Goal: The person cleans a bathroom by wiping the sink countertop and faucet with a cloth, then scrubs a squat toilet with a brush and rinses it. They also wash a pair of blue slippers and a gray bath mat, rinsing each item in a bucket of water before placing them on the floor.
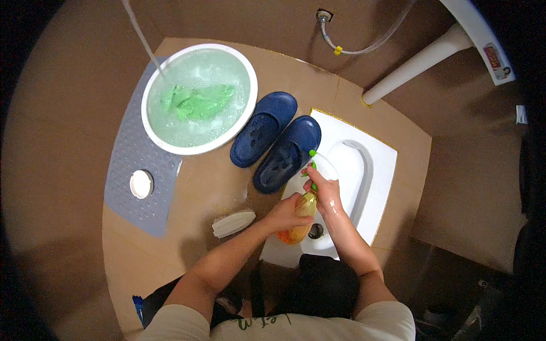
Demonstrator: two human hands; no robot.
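Observation:
A trigger spray bottle [306, 204] with a white and green head and yellow-orange contents is tilted over the near left part of a squat toilet [386, 157]. My left hand [286, 214] grips the bottle's body. My right hand [325, 187] is wrapped around its neck, fingers at the green trigger. The green nozzle tip points away from me, over the right one of two dark blue clogs [277, 168]. The left clog [259, 134] lies alongside it. To the left of my left hand, a pale scrub brush [233, 224] rests on the tiled floor.
A white-rimmed basin [254, 96] of water holds a submerged green item [200, 101], with a thin hose [145, 40] at its rim. A round white piece [141, 184] lies on a grey mat [123, 170]. A white pipe [416, 66] stands back right; a flexible hose [354, 53] hangs on the wall.

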